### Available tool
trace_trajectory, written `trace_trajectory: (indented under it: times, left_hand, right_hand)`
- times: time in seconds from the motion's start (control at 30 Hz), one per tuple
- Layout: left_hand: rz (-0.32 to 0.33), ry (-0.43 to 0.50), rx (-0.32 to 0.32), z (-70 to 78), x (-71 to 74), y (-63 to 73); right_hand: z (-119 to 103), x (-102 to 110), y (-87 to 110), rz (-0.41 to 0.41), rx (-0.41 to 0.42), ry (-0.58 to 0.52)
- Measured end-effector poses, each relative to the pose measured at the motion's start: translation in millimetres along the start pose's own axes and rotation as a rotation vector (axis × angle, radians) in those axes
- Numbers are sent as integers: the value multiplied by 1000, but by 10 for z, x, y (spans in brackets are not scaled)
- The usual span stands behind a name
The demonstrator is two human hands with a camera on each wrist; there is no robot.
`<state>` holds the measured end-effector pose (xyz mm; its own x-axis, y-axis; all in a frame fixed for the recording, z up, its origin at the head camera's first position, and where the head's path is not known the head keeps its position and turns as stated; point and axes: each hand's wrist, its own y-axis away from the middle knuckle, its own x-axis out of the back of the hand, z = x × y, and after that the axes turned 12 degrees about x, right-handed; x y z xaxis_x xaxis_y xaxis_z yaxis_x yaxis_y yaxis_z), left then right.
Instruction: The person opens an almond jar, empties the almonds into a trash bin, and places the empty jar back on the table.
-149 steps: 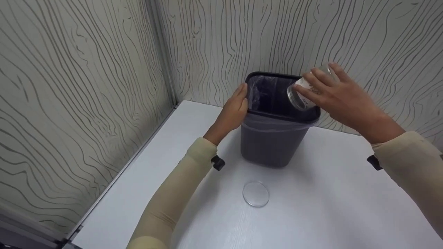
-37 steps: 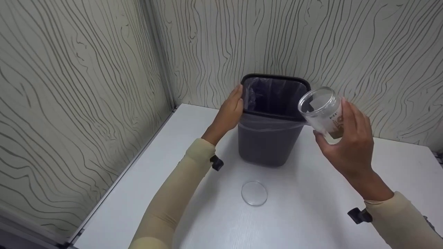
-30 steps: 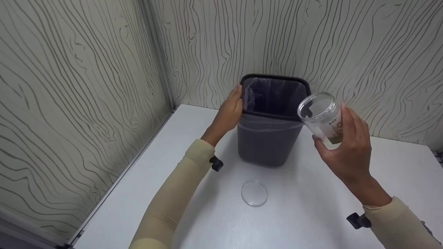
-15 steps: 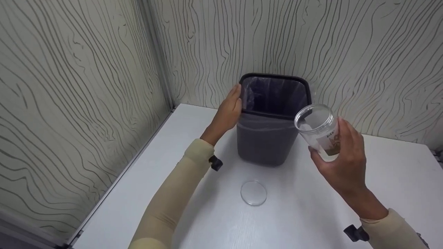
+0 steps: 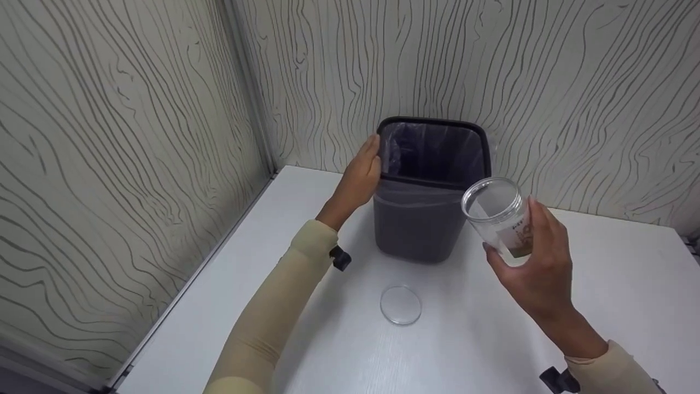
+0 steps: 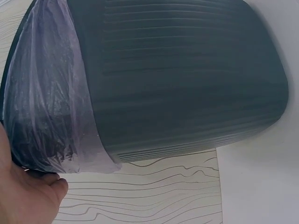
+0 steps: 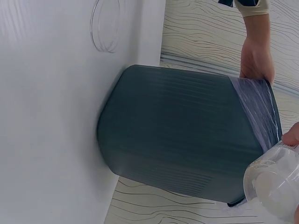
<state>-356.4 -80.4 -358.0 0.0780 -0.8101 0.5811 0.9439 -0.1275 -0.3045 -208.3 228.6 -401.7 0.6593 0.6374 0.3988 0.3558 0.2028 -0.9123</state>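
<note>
In the head view my right hand grips a clear plastic jar around its side, thumb on the left and fingers on the right. The jar is lidless, bears a printed label, and leans with its mouth up and to the left, overlapping the front right corner of a dark grey trash can. Straight fingers of my left hand rest against the can's left side at the rim. A round clear lid lies on the table before the can. The right wrist view shows the jar's base up close.
A translucent plastic bag lines the can and folds over its rim. The white table meets wood-grain patterned walls behind and at the left, with a metal strip in the corner.
Five seconds ago the jar was tipped mouth-down over the can. Since then my right hand has turned it mouth-up and brought it lower and nearer. My left hand has stayed at the rim.
</note>
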Motion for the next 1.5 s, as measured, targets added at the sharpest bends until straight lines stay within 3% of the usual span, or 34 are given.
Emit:
trace_trajectory:
  times: [0.4,1.13,1.5]
  left_hand:
    - [1,4,-7,20,4,8]
    - [3,-8,-8,-10,-14,2]
    - [-2,-15,2,-10,-6,-13]
  right_hand:
    - [-35,-46,143,0,-59,-50]
    - [-97,-43,352,-85,-170,-76]
    - [-144,-82,452,-73,-173,-99]
